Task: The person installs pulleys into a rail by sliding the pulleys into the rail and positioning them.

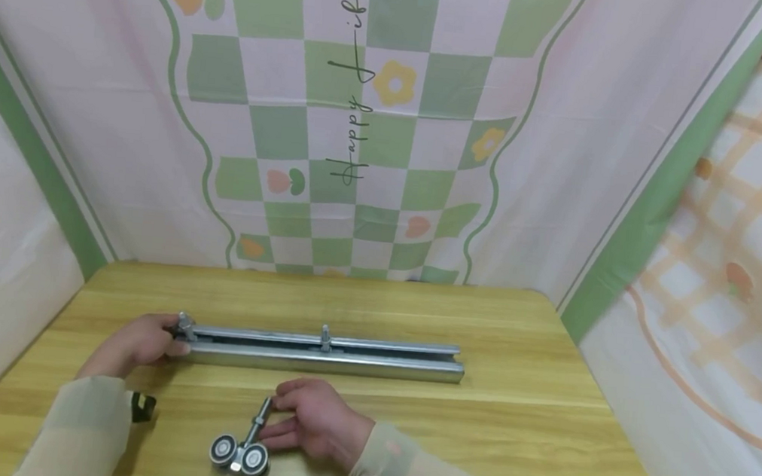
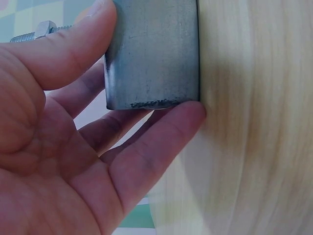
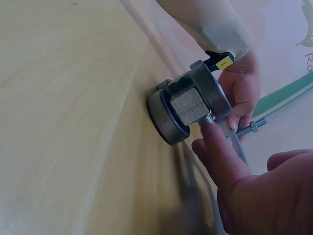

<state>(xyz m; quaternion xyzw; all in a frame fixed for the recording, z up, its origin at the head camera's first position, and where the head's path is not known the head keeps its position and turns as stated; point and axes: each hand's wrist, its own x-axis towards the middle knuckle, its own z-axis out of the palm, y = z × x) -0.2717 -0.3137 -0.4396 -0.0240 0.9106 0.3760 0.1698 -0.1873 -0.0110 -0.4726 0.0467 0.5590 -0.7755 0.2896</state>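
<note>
A silvery metal rail (image 1: 376,368) with a slot along its top lies lengthwise on the table. At its left end my left hand (image 1: 143,342) grips it; in the left wrist view the thumb presses the rail's side (image 2: 151,54) and a fingertip touches its lower end corner. Two upright bolts stick up from the slot, one bolt (image 1: 185,322) beside the left hand and another bolt (image 1: 326,337) near mid-length. Closer to me, my right hand (image 1: 320,423) holds a roller trolley (image 1: 255,460) by its threaded bolt. The trolley is tilted, wheels downward; its block (image 3: 189,106) shows between the wheels.
A wood-grain table (image 1: 508,423) carries everything. Behind it hangs a printed cloth (image 1: 389,140) with green checks, and more patterned cloth (image 1: 736,299) closes off the sides. Each wrist wears a dark strap with a yellow mark.
</note>
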